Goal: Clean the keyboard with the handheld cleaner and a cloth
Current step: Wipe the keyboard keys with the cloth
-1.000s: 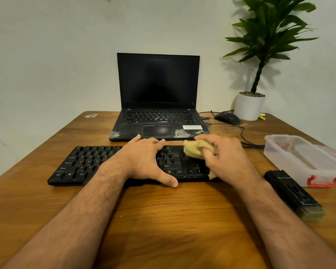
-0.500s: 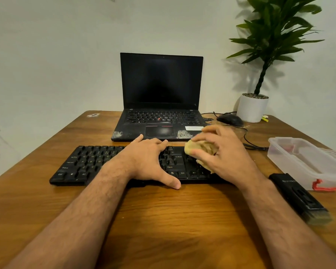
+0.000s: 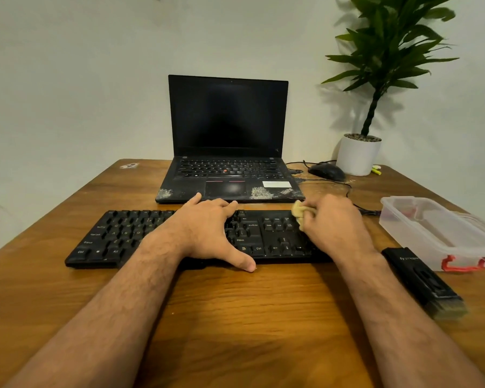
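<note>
Under right hand (image 3: 333, 225), cloth (image 3: 298, 210) mostly hidden

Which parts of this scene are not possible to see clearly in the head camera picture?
- Keyboard middle keys: head view, hidden under the left hand.
- Keyboard right end: covered by the right hand.
- Cloth: mostly hidden inside the right hand's grip.
- Plastic box: cut off by the right edge; contents blurred behind its wall.
- Handheld cleaner: its label is too small to read.
</note>
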Demonstrator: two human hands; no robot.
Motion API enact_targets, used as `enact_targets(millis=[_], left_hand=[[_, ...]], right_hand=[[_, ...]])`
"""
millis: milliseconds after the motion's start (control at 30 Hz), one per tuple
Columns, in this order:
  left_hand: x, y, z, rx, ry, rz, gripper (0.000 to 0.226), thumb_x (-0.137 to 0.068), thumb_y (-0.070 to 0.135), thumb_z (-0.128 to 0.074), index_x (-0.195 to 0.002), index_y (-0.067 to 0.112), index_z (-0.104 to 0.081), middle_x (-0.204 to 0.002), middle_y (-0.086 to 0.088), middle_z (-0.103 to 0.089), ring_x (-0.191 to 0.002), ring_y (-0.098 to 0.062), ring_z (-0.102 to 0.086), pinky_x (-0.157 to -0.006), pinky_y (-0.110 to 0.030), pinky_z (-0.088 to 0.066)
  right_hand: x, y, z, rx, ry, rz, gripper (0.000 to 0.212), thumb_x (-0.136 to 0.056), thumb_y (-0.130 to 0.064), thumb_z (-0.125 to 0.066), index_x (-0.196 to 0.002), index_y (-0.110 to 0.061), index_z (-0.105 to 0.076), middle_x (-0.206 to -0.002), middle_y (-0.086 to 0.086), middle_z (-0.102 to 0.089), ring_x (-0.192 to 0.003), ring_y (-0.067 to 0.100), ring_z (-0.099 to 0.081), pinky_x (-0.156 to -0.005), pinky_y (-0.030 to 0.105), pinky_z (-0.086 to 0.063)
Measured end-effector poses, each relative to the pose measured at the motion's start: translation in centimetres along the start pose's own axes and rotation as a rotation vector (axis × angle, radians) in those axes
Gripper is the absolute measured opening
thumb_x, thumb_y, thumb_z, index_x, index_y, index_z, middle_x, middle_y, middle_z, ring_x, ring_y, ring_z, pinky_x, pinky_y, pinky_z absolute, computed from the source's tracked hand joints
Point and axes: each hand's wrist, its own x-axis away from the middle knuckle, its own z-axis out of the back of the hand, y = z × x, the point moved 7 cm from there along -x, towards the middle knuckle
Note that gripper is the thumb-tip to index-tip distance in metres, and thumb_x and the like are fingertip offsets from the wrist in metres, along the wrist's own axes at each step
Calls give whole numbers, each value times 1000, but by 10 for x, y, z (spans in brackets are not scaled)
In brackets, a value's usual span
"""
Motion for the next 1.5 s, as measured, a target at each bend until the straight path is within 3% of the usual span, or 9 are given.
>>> enact_targets(millis=[200,433,533,633,733,933,1133,1333,1500], left_hand=[[0,2,1,5,-18,4,148,-42,100,-55,-161,23,-12,-165,7,-23,-151,-13,-23,-125,-47,9],[-5,14,-1,56,-59,4,156,-36,101,-54,-161,27,2,-168,2,-16,-153,-18,-16,-123,-52,11],[-20,45,4,51,-79,-54,156,-37,100,-59,-161,29,3,-168,-1,-17,-154,-21,-17,-124,-53,8],[-33,67,11,31,-93,-47,151,-40,92,-71,-160,27,-8,-164,1,-27,-150,-24,-27,-125,-49,-15],[-37,65,10,18,-36,-49,150,-33,93,-69,-156,21,-24,-152,2,-43,-137,-22,-42,-114,-45,-38],[-36,55,1,-24,-13,-67,155,-40,99,-60,-161,16,-10,-165,0,-25,-150,-19,-25,-126,-48,-6],[-36,55,1,32,-7,-76,160,-29,98,-57,-160,18,-14,-163,1,-30,-147,-20,-30,-124,-45,-21],[-34,53,2,108,-39,-49,152,-35,90,-72,-159,21,-17,-159,3,-32,-144,-20,-32,-117,-48,-34],[-31,52,0,8,-39,-77,156,-41,96,-65,-161,18,-4,-166,-1,-20,-152,-22,-17,-126,-51,-1]], right_hand=[[11,-19,-11,-11,-181,234,31,-100,-36,-55,-130,-42,-62,-137,-15,-53,-120,5,-36,-109,33,-28],[-1,29,22,-141,160,-77,29,-96,-23,-63,-124,-31,-66,-128,-2,-62,-106,7,-53,-102,28,-42],[-2,25,12,-125,64,-47,30,-99,-27,-59,-128,-33,-64,-133,-3,-60,-114,10,-52,-104,31,-39],[-4,18,-7,-56,-88,49,34,-97,-40,-59,-130,-32,-64,-138,-7,-61,-130,14,-50,-114,39,-36],[-7,20,-6,-74,-112,104,35,-98,-24,-58,-131,-34,-64,-139,-10,-60,-133,15,-47,-117,38,-32],[-11,10,-14,-110,-165,206,36,-99,-13,-56,-123,-35,-69,-133,-17,-63,-126,8,-41,-108,28,-29],[-6,-8,-9,-160,-96,306,35,-98,-17,-59,-126,-35,-68,-121,-17,-63,-114,5,-48,-101,20,-34],[-18,34,-5,-122,-64,-148,28,-96,-14,-61,-116,-30,-72,-104,-6,-66,-82,3,-54,-80,23,-49],[-9,24,12,-209,18,-30,31,-97,-13,-59,-120,-32,-69,-121,-11,-64,-101,2,-50,-98,22,-38]])
